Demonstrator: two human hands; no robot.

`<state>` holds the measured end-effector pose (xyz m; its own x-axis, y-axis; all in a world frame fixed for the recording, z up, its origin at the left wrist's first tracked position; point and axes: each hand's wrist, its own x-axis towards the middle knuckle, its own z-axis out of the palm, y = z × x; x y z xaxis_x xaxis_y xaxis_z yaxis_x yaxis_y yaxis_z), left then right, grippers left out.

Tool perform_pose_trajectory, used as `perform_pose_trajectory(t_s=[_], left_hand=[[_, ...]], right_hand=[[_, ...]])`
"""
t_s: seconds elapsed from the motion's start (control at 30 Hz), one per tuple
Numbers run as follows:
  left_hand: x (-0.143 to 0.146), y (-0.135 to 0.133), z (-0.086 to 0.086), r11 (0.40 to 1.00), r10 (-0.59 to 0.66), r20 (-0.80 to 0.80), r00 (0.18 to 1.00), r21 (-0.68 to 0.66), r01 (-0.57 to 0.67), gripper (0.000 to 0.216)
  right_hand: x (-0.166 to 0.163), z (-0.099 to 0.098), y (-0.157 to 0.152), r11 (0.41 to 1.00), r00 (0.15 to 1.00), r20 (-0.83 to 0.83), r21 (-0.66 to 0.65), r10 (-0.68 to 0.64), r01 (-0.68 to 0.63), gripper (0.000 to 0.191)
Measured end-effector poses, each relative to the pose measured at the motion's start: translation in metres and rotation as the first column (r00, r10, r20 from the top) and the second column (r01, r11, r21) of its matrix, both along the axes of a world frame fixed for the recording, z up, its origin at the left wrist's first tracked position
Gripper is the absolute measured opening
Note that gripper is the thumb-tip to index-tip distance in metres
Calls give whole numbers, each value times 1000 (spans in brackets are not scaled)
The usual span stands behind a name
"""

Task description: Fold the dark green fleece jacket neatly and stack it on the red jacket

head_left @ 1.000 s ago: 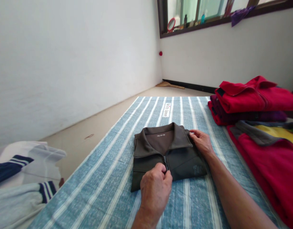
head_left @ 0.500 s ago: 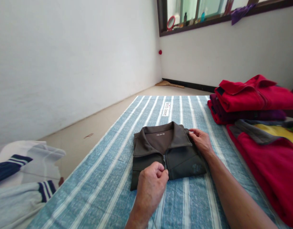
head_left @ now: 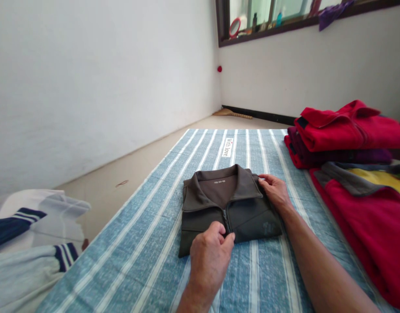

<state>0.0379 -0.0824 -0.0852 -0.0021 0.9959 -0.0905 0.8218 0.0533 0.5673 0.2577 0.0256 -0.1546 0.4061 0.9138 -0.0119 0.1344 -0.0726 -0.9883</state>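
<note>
A dark olive zip-up jacket (head_left: pixel 252 221) lies folded in a neat rectangle, its collar at the far side and its front facing up. My left hand (head_left: pixel 211 254) is over the near edge beside the zipper (head_left: pixel 225 217). Its thumb and forefinger are curved with a small gap between them; the other fingers are tucked out of sight. With thumb and fingers, my right hand (head_left: pixel 274 190) pinches the jacket's folded edge at the right shoulder, beside the collar.
The jacket rests on a blue-and-white striped cloth (head_left: pixel 147 226). Folded red and purple garments (head_left: pixel 343 130) are stacked at the right, behind a red garment with a grey collar (head_left: pixel 365 221). White and grey clothes (head_left: pixel 30 265) lie at lower left, beyond the cloth's edge.
My left hand has shifted slightly right, and its thumb and forefinger have parted a little at the zipper. My right hand keeps its place on the shoulder edge.
</note>
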Motion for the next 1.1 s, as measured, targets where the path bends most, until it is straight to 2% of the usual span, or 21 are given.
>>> perform_pose_trajectory(t_s=[0.2,0.53,0.83,1.1], left_hand=[[4,0,-2,1000,6,-137,991,5,-6,15],[7,-2,-2,1000,20,-200,980,26,-15,10],[8,0,-6,999,26,-154,988,44,-20,18],[4,1,-5,998,32,-10,999,61,-31,25]], right_hand=[[0,1,0,1000,1000,7,-3,-9,9,43],[1,1,0,1000,1000,4,-7,17,-17,44],[0,3,-1,1000,1000,-4,-8,11,-11,42],[0,1,-1,1000,1000,-6,-2,4,-4,42]])
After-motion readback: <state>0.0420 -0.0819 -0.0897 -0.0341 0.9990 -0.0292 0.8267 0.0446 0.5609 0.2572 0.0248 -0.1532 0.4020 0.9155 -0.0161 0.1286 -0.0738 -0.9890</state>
